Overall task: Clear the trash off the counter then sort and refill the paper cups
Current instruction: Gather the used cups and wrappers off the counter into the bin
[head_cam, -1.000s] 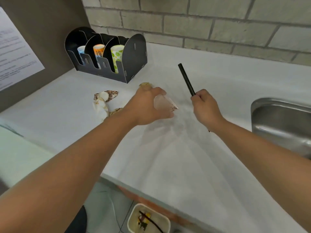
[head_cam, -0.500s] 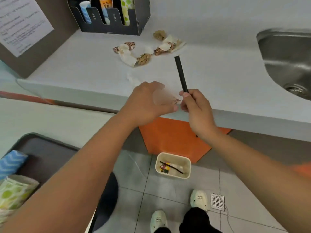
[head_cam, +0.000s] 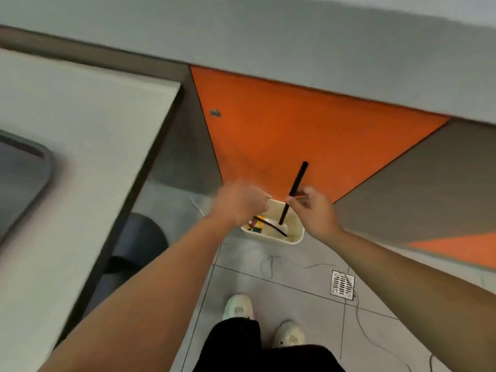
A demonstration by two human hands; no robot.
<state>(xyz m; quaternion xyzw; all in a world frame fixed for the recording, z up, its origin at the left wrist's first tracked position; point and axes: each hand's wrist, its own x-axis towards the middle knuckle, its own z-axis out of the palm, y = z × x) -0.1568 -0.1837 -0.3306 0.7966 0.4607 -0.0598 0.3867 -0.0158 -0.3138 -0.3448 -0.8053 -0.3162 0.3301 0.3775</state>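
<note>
Two hands over the cream bin [head_cam: 296,238] — right grip [head_cam: 312,209] pinching a black straw [head_cam: 295,187], left grip [head_cam: 239,202] blurred, unreadable.

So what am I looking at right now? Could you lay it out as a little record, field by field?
view: head camera looking down at the floor
right hand: pinches a black straw above the bin
left hand: blurred, fingers curled, over the bin; contents not clear
bin: small cream tub on the tiled floor, already holding another black straw and some scraps
behind bin: orange cabinet panel
floor: drain grate, the person's pale shoes
</note>
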